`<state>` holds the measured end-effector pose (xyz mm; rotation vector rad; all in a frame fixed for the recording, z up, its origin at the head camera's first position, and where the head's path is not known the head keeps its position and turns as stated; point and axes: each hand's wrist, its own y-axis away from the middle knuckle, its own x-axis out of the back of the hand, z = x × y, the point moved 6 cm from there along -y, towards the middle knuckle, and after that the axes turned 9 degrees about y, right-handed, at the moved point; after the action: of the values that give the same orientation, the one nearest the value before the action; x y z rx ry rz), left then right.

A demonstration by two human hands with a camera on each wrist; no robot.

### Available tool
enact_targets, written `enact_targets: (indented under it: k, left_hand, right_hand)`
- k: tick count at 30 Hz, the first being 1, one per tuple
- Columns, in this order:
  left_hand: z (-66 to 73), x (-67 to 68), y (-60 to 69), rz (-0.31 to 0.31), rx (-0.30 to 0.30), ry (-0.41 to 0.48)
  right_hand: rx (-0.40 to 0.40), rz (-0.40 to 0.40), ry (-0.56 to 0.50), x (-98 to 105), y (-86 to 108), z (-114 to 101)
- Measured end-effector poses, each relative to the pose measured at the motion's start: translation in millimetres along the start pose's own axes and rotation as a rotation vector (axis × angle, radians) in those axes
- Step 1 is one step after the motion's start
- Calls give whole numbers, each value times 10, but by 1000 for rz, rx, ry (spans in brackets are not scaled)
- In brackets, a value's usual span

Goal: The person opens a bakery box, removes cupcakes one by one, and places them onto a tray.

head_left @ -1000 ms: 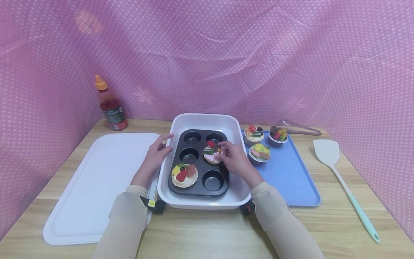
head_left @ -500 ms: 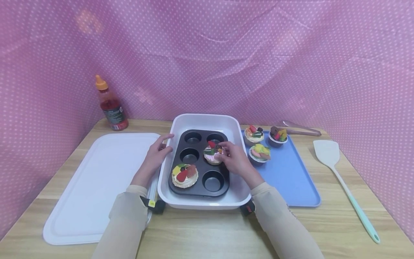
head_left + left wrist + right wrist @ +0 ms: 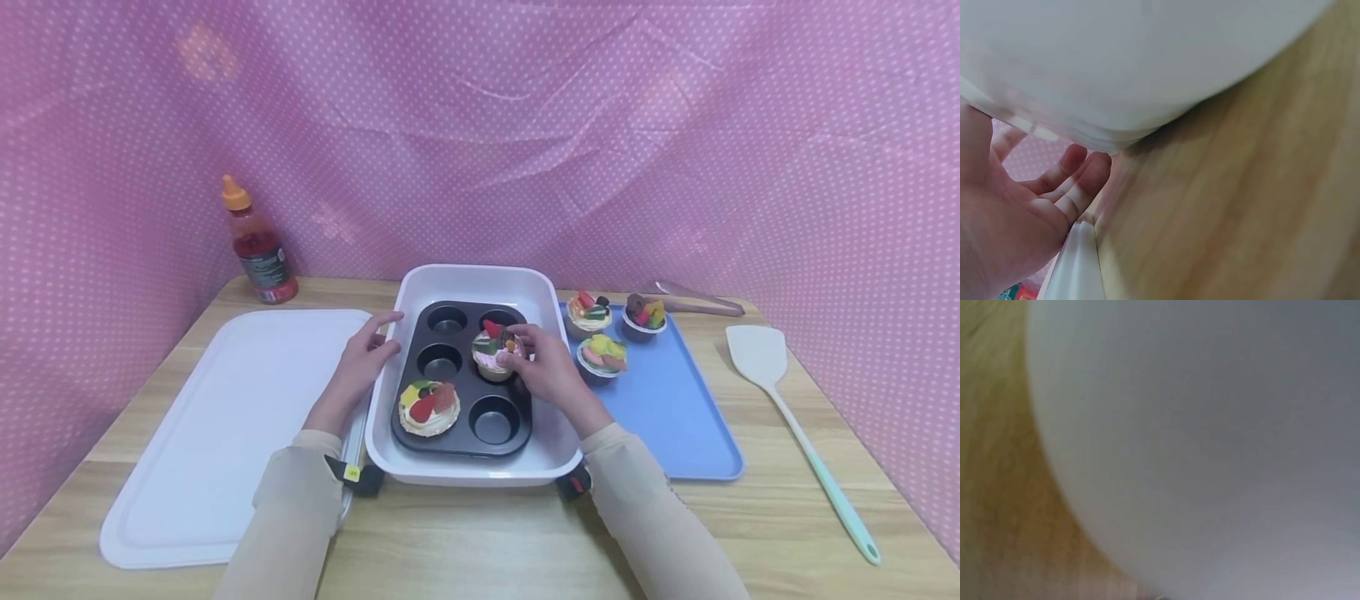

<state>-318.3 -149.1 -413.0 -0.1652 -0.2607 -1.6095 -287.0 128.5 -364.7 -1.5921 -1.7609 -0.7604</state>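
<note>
My right hand (image 3: 551, 367) pinches a pink-cream cupcake (image 3: 492, 362) from its right side, over the middle-right cup of a dark muffin tin (image 3: 467, 333). Some of the cupcake's pale base shows under the cream; whether it touches the cup cannot be told. Another cupcake (image 3: 429, 410), topped with a strawberry, sits in the near-left cup. The tin lies inside a white rectangular tub (image 3: 472, 477). At the tub's left rim, my left hand (image 3: 358, 367) rests with loosely bent fingers. In the left wrist view, its fingertips (image 3: 1100, 164) meet the tub's outer wall. The right wrist view shows a blurred white surface.
Several cupcakes (image 3: 601, 358) stand at the far end of a blue tray (image 3: 667, 425) on the right. Tongs (image 3: 697, 300) lie behind it, and a spatula (image 3: 795, 417) farther right. A white board (image 3: 225, 433) and a sauce bottle (image 3: 261, 258) are left.
The pink-cream cupcake has risen slightly and tilted in my right hand, so more of its base shows. The left hand has stayed in place at the tub's rim.
</note>
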Motion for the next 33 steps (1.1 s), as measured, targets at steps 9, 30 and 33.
enact_targets:
  k: [9, 30, 33]
  left_hand:
    - [3, -17, -7, -1, -29, 21]
    - [-1, -1, 5, 7, -13, 3]
    - [-7, 3, 4, 6, -9, 2]
  right_hand:
    - [-11, 36, -37, 42, -14, 43]
    - [46, 144, -63, 123, -2, 2]
    - [44, 140, -59, 122, -2, -7]
